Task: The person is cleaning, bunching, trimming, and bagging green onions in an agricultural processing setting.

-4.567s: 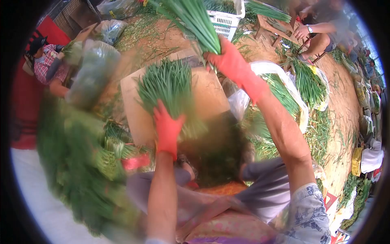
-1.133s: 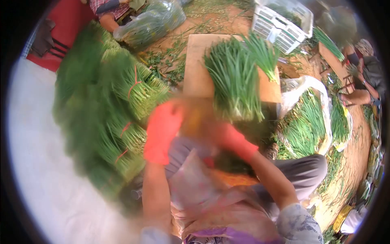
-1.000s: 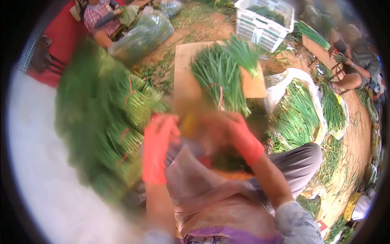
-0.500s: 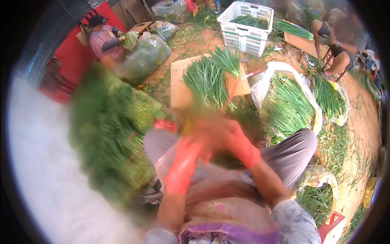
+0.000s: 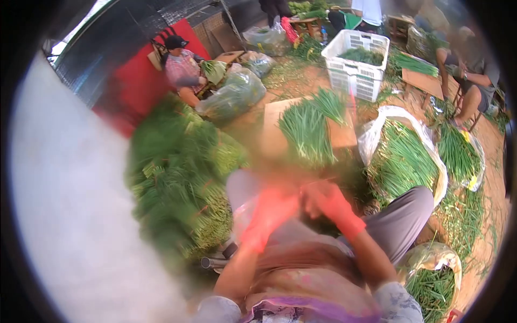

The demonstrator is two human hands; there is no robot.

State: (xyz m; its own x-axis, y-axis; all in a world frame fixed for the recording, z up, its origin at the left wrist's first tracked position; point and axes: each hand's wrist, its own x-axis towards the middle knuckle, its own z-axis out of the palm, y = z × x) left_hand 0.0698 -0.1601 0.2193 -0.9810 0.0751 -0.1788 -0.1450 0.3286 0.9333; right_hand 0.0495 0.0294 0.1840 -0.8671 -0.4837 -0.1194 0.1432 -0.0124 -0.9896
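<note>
Red-gloved left hand [image 5: 272, 210] and right hand [image 5: 332, 204] rest close together on the near side of a board [image 5: 343, 137], the right's fingers curled, though from where I stand blur hides whether either grips anything. Loose green stalks [image 5: 307, 134] lie on the board beside a smaller bunch [image 5: 329, 105], probably to avoid the littered floor [image 5: 291, 82]; an open bag [image 5: 439, 161] right of the board gapes, seemingly for easy reach.

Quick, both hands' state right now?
Left hand: blurred; can't tell open or closed.
Right hand: partly curled; can't tell whether it holds anything.
</note>
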